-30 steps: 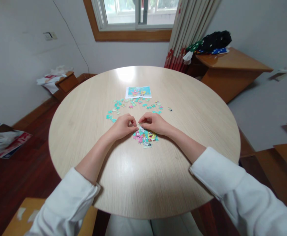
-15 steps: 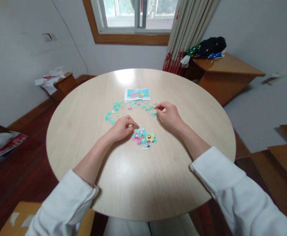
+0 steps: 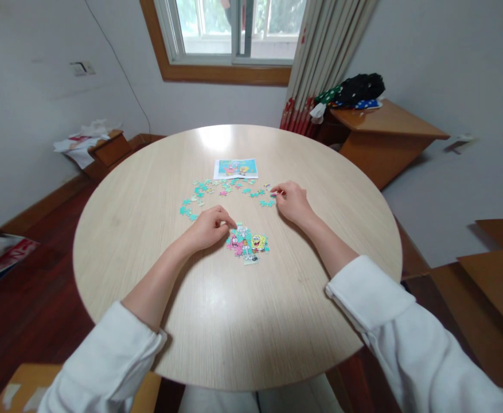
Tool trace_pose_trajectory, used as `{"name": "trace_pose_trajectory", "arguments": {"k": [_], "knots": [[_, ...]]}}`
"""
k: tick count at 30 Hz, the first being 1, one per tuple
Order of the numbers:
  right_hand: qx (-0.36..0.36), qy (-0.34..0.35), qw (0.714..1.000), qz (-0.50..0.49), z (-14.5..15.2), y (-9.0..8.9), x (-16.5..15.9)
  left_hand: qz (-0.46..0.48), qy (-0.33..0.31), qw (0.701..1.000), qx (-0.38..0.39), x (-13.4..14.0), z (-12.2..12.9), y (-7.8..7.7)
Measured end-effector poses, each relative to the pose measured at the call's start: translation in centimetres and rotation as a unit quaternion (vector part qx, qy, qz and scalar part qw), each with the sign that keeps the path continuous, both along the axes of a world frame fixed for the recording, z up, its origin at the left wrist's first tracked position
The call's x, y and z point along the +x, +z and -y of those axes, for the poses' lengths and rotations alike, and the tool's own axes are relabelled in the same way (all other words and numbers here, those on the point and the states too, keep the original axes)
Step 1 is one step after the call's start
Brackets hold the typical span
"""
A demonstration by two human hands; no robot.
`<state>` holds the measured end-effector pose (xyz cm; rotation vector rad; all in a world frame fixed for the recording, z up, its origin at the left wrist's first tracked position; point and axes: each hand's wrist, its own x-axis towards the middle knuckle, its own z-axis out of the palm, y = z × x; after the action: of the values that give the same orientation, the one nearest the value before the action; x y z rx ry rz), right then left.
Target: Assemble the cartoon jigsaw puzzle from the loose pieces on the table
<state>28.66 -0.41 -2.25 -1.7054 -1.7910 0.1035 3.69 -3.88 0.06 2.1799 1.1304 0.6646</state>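
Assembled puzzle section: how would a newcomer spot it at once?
On the round table, look just right of the left hand. The assembled puzzle section is the joined patch with pink and yellow characters; unlike it, the loose pieces beyond lie scattered.

"Where's the left hand (image 3: 211, 228)?"
"Just left of centre, back upward, index finger (image 3: 229, 218) stretched rightward, the others curled."
"And the right hand (image 3: 292, 202)?"
"Above and right of centre, thumb and fingers drawn together toward the left."
"Arms?"
"Left arm (image 3: 154, 291) and right arm (image 3: 332, 245) slant inward from the lower corners."
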Motion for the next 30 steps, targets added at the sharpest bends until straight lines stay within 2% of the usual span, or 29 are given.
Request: {"name": "trace_pose_trajectory", "arguments": {"k": [3, 8, 18, 21, 26, 30], "knots": [[0.008, 0.012, 1.000, 0.013, 0.0, -0.6, -0.7, 0.013, 0.043, 0.999, 0.020, -0.1, -0.1, 0.1], [-0.009, 0.027, 0.998, 0.051, 0.0, -1.0, -1.5, 0.052, 0.154, 0.985, 0.058, -0.7, -0.8, 0.0], [-0.020, 0.022, 0.998, 0.054, 0.1, -0.8, -1.4, 0.126, 0.361, 0.923, 0.047, -4.0, -2.7, 0.8], [-0.017, 0.025, 0.998, 0.058, 0.1, -0.9, -1.4, 0.124, 0.390, 0.911, 0.050, -5.0, -3.3, 0.3], [-0.019, 0.031, 0.997, 0.064, -0.1, -1.3, -1.2, 0.102, 0.393, 0.913, 0.038, -5.5, -4.0, -0.7], [-0.008, 0.030, 0.997, 0.064, -0.1, -1.4, -1.2, 0.081, 0.386, 0.918, 0.028, -5.3, -4.0, -0.9]]}}
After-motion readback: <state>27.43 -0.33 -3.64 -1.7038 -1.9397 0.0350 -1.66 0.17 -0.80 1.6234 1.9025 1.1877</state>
